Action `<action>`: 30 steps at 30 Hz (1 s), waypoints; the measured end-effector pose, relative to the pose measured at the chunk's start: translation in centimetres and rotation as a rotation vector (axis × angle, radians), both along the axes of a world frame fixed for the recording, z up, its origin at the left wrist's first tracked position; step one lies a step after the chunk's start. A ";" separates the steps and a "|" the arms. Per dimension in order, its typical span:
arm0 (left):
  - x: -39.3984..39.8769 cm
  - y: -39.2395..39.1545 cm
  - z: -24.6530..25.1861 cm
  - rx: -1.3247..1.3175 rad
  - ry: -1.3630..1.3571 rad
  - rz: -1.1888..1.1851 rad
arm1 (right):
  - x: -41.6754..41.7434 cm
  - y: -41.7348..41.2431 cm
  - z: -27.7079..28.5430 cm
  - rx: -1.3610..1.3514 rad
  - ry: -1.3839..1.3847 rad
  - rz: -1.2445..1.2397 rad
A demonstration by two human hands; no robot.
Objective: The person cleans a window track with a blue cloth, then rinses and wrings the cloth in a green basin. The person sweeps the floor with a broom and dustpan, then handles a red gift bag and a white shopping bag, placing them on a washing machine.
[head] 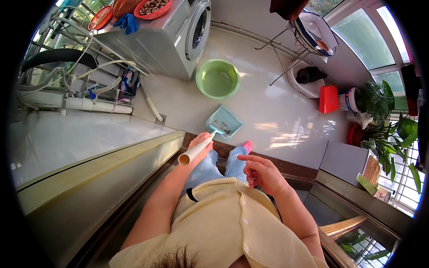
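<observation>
My left hand grips a cream-coloured tubular handle, whose hollow end points up towards me. That handle runs down to a light blue plastic dustpan, which rests on the pale tiled floor just beyond my feet. The dustpan bears printing inside. My right hand hovers in front of my waist with its index finger stretched out and the others loosely curled. Nothing is held in it. A green plastic basin stands on the floor past the dustpan.
A front-loading washing machine carries a red basket and a blue cloth. Pipes and a drain hose run at left. Rightward are a metal stand, a red bag and potted plants. A dark raised sill crosses before me.
</observation>
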State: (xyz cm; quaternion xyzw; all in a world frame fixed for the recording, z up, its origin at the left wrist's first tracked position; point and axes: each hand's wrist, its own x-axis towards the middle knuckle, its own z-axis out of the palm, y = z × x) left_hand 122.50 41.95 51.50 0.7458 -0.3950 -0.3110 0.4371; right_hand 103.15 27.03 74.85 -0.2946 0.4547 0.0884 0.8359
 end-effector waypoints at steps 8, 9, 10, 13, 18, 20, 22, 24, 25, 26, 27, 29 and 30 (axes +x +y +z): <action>4.0 4.6 -0.3 -0.070 -0.174 0.191 | 1.1 0.9 -2.0 -0.062 -0.027 0.096; 4.3 4.8 -0.8 -0.102 -0.199 0.218 | 1.4 0.8 -2.0 -0.091 -0.029 0.104; 4.6 5.1 -1.3 -0.132 -0.223 0.247 | 1.7 0.8 -2.1 -0.119 -0.031 0.114; 5.9 6.3 -3.5 -0.058 -0.190 0.330 | 2.0 0.5 -2.7 -0.206 -0.020 0.143; 6.9 7.1 -5.3 0.151 -0.014 0.411 | 1.7 0.2 -4.2 -0.218 -0.001 0.132; 7.3 7.2 -5.7 0.224 -0.055 0.419 | 1.4 0.0 -4.4 -0.211 0.007 0.121; 7.4 7.0 -5.0 0.347 -0.168 0.451 | 1.0 -0.3 -4.6 -0.197 0.004 0.111; 6.8 6.6 -3.3 0.417 -0.325 0.519 | 0.4 -1.0 -5.0 -0.190 -0.001 0.101; 6.5 6.2 -2.6 0.452 -0.405 0.554 | 0.2 -1.4 -5.2 -0.187 -0.006 0.097; 6.5 6.6 -2.7 0.462 -0.426 0.547 | 0.0 -1.8 -5.4 -0.185 -0.014 0.095; 6.8 7.6 -2.9 0.470 -0.450 0.543 | 0.0 -2.4 -5.5 -0.185 -0.027 0.094; 6.8 7.7 -2.0 0.574 -0.469 0.545 | -0.4 -3.7 -5.8 -0.195 -0.042 0.090; 6.6 7.3 0.0 0.666 -0.466 0.552 | -0.5 -4.7 -6.1 -0.207 -0.048 0.085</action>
